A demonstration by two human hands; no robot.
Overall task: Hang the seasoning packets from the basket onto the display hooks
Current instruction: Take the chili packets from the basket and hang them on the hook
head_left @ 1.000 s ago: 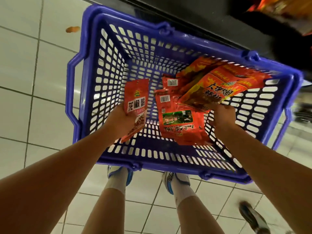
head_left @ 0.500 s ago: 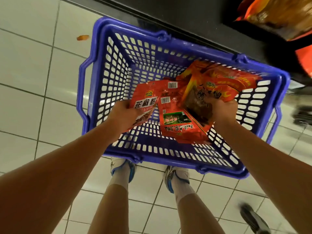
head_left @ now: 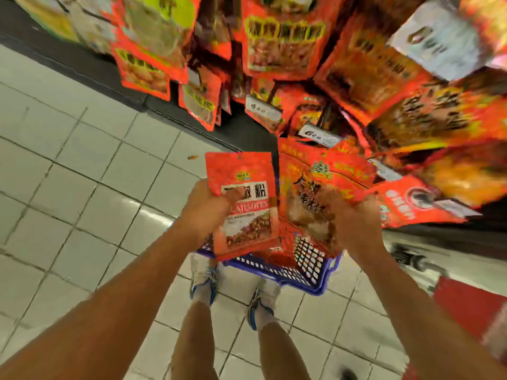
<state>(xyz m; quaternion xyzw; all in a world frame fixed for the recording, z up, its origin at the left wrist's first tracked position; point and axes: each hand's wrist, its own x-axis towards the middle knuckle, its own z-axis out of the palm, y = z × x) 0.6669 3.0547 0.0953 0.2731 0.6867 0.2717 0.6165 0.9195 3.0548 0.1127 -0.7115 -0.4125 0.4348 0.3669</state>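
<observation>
Left hand (head_left: 204,207) gripped one red packet (head_left: 242,204), thumb across its face, label toward the person, likely to read it. Just beside it, the right hand (head_left: 347,218) clutched a fanned bunch (head_left: 321,187). Below both hands sat the basket (head_left: 277,272); ahead hung the blurred display (head_left: 301,50), hooks not discernible.

The left hand (head_left: 204,208) grips a red seasoning packet (head_left: 242,204); the right hand (head_left: 347,215) holds several packets (head_left: 315,187) above the blue basket (head_left: 310,272), below blurred hanging packets (head_left: 285,37).
</observation>
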